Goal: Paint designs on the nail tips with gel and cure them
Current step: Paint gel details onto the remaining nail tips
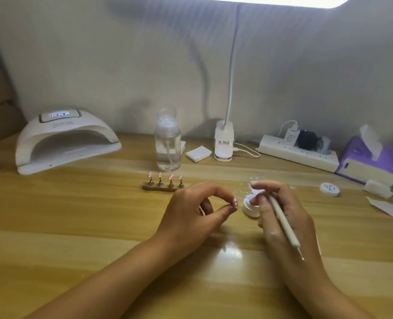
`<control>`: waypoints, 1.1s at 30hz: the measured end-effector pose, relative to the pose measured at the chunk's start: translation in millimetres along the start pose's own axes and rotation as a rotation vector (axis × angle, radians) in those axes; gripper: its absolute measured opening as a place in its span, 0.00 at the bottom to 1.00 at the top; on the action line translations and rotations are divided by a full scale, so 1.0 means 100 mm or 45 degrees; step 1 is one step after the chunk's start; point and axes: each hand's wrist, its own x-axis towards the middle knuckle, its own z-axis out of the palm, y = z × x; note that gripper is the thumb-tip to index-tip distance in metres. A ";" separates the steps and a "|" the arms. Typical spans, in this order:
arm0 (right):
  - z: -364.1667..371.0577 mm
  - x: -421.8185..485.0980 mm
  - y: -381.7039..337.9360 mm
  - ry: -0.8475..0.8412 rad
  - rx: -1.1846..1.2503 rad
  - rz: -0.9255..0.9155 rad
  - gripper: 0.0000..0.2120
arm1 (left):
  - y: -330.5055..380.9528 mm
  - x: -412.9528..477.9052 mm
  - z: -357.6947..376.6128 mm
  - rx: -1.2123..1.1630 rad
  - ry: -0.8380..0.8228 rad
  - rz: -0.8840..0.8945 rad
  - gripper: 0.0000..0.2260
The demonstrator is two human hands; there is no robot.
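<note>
Your left hand (190,210) pinches one tip (235,203). Your right hand (300,215) grips one pen (283,221) beside one jar (248,208). Four tips (171,177) stand behind.

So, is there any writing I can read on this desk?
"SUN": on the white nail lamp, rest blurred.
Its lit display: blurred.
Clip light's label: too small.
Round white lid: dark marks, unreadable.
Bottle's label: unreadable.
</note>
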 end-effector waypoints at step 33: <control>0.05 0.02 -0.10 -0.053 0.473 0.652 0.14 | -0.13 -0.02 -0.01 0.113 -0.268 -0.227 0.04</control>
